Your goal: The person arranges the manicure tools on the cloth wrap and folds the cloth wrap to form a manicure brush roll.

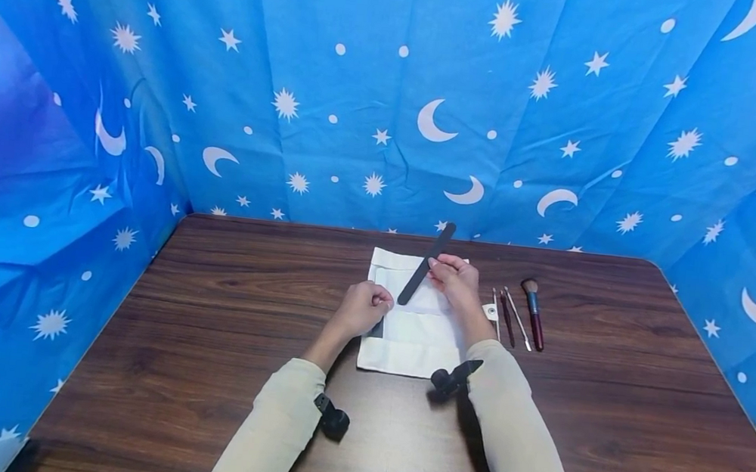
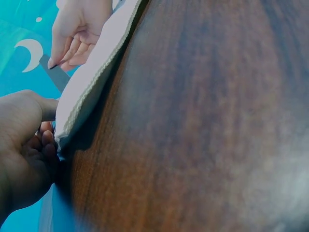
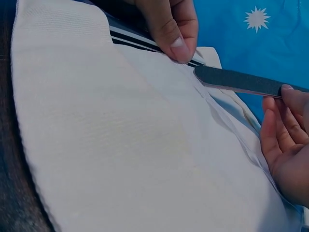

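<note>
A white cloth roll-up case [image 1: 417, 357] lies unfolded on the table, with pockets in it. My right hand [image 1: 456, 280] pinches a dark nail file [image 1: 426, 265] between thumb and fingers, tilted over the upper part of the case. The lower tip of the file [image 3: 227, 79] points toward my left hand. At the case's left side, my left hand [image 1: 364, 308] pinches the cloth edge, its thumb [image 3: 179, 48] on top. Beside that thumb, a black-and-white striped strip [image 3: 135, 39] shows from a pocket. The left wrist view has the left hand [image 2: 29, 145] at the cloth's border.
Right of the case lie several slim metal and dark-handled tools [image 1: 509, 321] and a makeup brush [image 1: 534, 316]. A snap tab [image 1: 491, 311] sticks out from the case's right side. Blue star-and-moon cloth [image 1: 366, 75] hangs behind the wooden table [image 1: 243, 284].
</note>
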